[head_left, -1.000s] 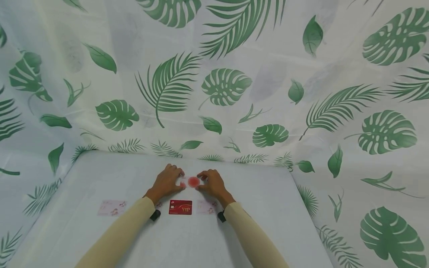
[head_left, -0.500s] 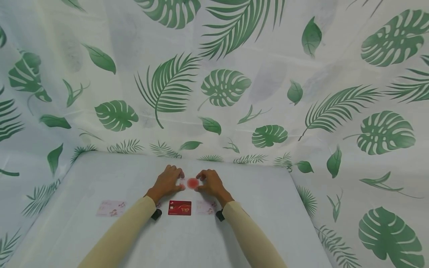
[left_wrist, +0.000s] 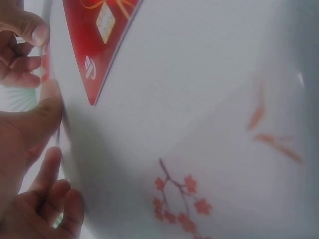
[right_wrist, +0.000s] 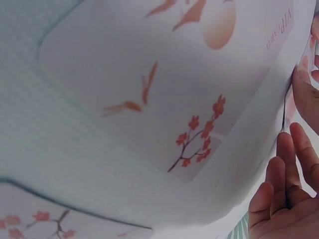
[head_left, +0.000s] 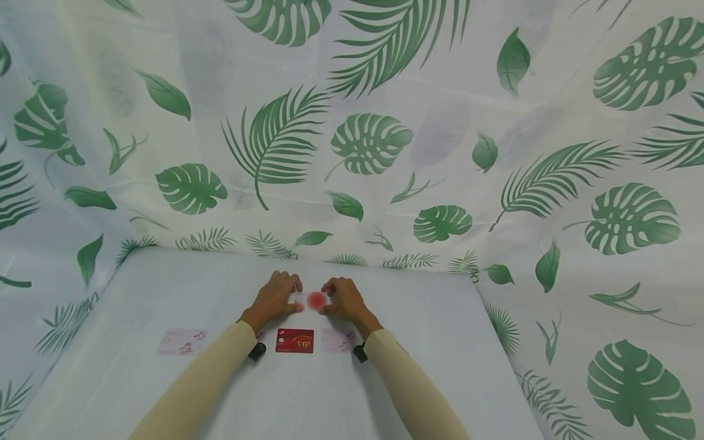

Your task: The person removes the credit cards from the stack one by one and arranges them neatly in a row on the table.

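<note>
At the far part of the table, both hands hold a small pale card with a red disc [head_left: 316,300] printed on it. My left hand [head_left: 275,296] grips its left end between thumb and fingers. The right hand [head_left: 351,300] pinches the opposite end, its thumb and index fingertip at the card's edges in the right wrist view. Fingers cover both ends of the card. Nearer me lies a red VIP card [head_left: 294,341], flat between the wrists. A pale card with red blossoms [right_wrist: 149,74] lies beneath the right wrist.
Another pale blossom card [head_left: 183,342] lies left of the left forearm. Part of one more card [head_left: 261,337] shows beside the left wrist, mostly hidden. The white table [head_left: 308,403] ends at a leaf-printed curtain [head_left: 379,195] behind and at both sides.
</note>
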The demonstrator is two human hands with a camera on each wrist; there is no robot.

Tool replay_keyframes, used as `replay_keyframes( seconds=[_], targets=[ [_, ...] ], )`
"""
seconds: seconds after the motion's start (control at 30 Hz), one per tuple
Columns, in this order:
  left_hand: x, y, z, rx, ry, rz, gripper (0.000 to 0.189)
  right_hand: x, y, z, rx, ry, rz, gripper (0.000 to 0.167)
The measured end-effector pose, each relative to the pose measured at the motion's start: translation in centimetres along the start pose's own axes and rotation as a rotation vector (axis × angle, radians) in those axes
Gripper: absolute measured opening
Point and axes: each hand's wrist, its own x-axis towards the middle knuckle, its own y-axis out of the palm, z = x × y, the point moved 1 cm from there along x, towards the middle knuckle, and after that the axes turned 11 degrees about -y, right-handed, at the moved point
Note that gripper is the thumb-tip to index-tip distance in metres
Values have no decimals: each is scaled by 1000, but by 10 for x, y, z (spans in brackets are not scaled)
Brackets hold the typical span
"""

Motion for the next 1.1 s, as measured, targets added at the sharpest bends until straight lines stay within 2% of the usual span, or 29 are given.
replay_keyframes(
  seconds=[0.47,0.77,0.93,1.1],
  targets=[
    [0,2,2,-48,-34,12,49,-2,0,4,14,0,-1,49],
    [-4,0,1,-19,-2,-1,49,-5,-1,4,9,-39,-29,50],
    [-6,-2,0,-25,3,-14,53,-5,0,1,-20,-45,-33,50],
    [-7,-3,-2,-29,13,-34,56,-7,-2,-3,-4,-49,-48,51]
  ],
)
